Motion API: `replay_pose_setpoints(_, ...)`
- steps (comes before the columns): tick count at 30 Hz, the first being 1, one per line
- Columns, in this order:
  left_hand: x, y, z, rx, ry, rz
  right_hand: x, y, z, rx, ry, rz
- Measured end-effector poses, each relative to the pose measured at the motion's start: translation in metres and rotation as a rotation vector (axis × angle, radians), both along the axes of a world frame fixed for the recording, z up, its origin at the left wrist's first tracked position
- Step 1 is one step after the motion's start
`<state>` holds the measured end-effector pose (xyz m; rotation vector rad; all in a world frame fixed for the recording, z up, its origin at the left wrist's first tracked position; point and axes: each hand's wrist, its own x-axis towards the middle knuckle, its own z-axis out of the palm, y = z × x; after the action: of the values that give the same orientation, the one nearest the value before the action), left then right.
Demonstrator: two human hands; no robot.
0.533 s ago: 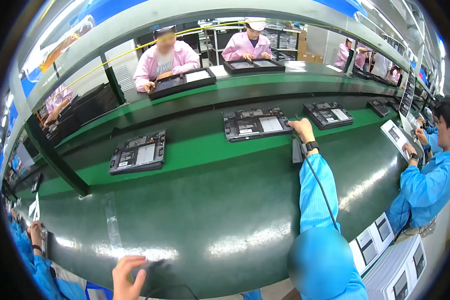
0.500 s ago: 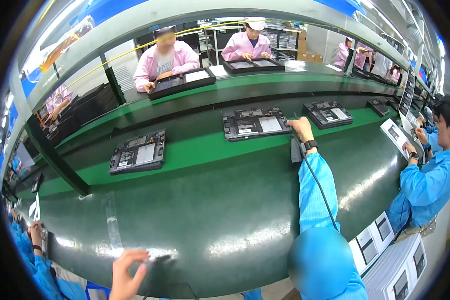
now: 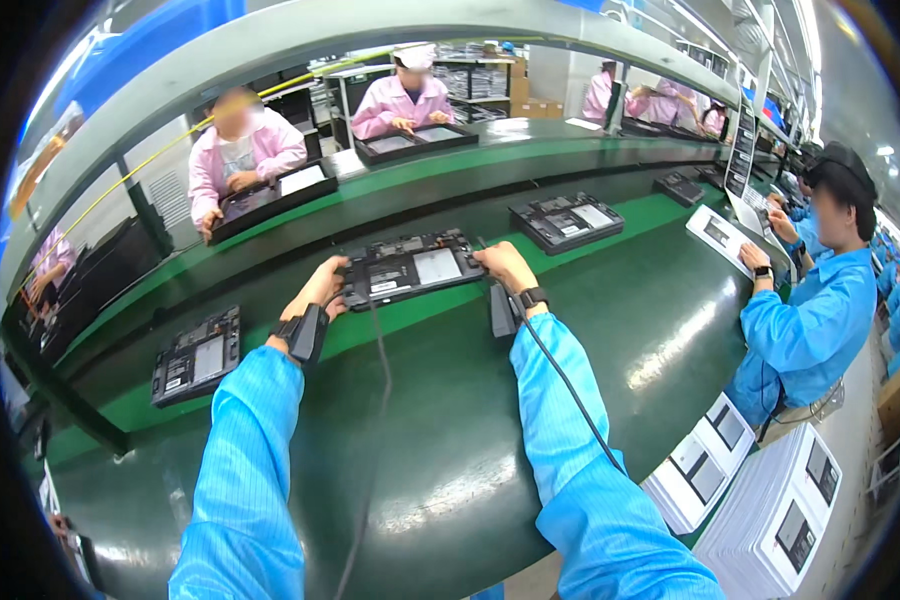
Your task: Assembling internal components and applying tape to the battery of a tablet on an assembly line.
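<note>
Between my two hands is an opened laptop base (image 3: 411,266), with dark circuit parts and a black battery showing around a silver-grey rectangle. My left hand (image 3: 320,285) grips its left end, thumb and fingers closed on the edge. At its right end my right hand (image 3: 508,264) is closed on the corner. The base is over the green strip of the bench. Dark devices with cables are strapped to both wrists. A similar laptop base (image 3: 198,356) lies to the left, and another laptop base (image 3: 567,222) lies farther right.
Across the bench (image 3: 450,400), people in pink work at black trays (image 3: 270,205). A metal post (image 3: 60,390) stands at the left. On the right, a person in blue (image 3: 810,310) holds a white sheet, near stacks of white printed panels (image 3: 770,520).
My left hand has come up from the bench's near edge and taken hold of the laptop base's left end. My right hand stays on its right end. The view has shifted to the right.
</note>
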<state>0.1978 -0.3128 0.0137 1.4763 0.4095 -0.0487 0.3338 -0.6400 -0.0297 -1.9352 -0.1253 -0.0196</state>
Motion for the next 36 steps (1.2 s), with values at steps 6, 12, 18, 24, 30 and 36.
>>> replay_pose_setpoints(6, 0.011, -0.029, 0.032, 0.025, -0.021, 0.037, -0.005, 0.006, 0.0, 0.159, -0.116, -0.03)
replay_pose_setpoints(12, 0.004, 0.044, 0.0, 0.209, -0.291, -0.02, -0.036, 0.035, 0.012, 0.11, -0.036, 0.191)
replay_pose_setpoints(18, -0.182, 0.016, 0.078, 0.135, -0.114, 0.129, -0.146, 0.055, 0.055, 0.037, 0.13, 0.284)
replay_pose_setpoints(24, -0.384, 0.019, 0.071, 0.034, -0.023, 0.232, -0.321, 0.07, 0.064, 0.107, 0.259, 0.43)
replay_pose_setpoints(30, -0.534, 0.013, 0.01, -0.051, 0.085, 0.389, -0.44, 0.055, 0.033, 0.004, 0.166, 0.55)
replay_pose_setpoints(36, -0.585, 0.017, 0.026, 0.228, 0.106, 0.188, -0.479, 0.037, 0.032, -0.163, -0.161, 0.577)
